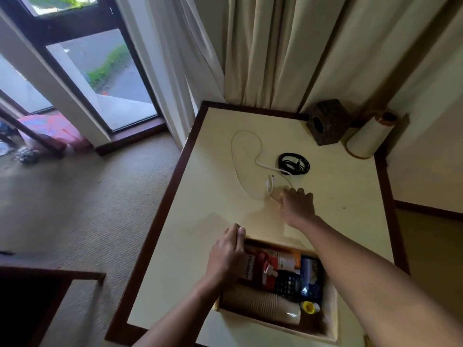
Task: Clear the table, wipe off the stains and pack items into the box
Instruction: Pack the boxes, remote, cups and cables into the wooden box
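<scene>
Nearest, at 6 o'clock on the tabletop (190,246), an open box (332,296) holds a stack of brown paper cups (258,303) lying on its side, a yellow cap (308,307), a dark calculator (286,284) and red-and-orange packets (275,261). The left hand (229,254) rests on the box's far left corner, fingers curled over the rim, gripping the edge and nothing else. Beyond it, near the centre, the right hand (297,205) is palm down with fingers bent, pinching one end of a white cable (240,156); how tightly is unclear. The cable loops away toward 11 o'clock and returns, its plugs lying just beside the hand. At 12 o'clock from that hand sits a coiled black cable (293,164), touching the white one. Farther, at 1 o'clock, a dark woven tissue box (328,122) stands at the tabletop's far edge, with a paper towel roll (369,137) tilted beside it in the corner. Curtains (263,51) hang behind.
</scene>
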Tool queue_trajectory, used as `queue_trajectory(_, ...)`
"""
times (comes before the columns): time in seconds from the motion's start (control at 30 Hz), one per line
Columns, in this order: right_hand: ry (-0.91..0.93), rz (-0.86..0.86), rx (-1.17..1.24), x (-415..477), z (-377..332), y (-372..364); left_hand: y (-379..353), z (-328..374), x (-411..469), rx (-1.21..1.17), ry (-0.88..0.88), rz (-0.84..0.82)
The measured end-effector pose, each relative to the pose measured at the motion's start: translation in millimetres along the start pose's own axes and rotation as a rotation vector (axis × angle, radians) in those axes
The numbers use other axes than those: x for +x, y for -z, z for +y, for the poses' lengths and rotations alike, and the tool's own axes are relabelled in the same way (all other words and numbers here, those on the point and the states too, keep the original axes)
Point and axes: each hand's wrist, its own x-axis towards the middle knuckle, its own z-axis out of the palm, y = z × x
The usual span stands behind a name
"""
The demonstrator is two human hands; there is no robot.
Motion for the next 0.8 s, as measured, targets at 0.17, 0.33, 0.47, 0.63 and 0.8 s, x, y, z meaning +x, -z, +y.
queue_trajectory(0.17,0.111,-0.135,0.025,-29,0,13,1,0,0,0.006,-0.012,0.004)
queue_trajectory(0.33,0.214,-0.019,0.271,-80,4,61,5,-1,-1,-0.016,-0.015,-0.048)
queue_trajectory(0.47,0.316,0.227,0.436,-121,10,102,20,22,-7,0.051,-0.168,0.059)
queue_trajectory(0.63,0.471,0.443,0.647,-168,14,167,70,110,-21,0.066,-0.609,-0.031)
queue_trajectory(0.8,0.420,0.676,0.958,-203,12,215,123,173,-45,-0.557,-0.569,-0.360)
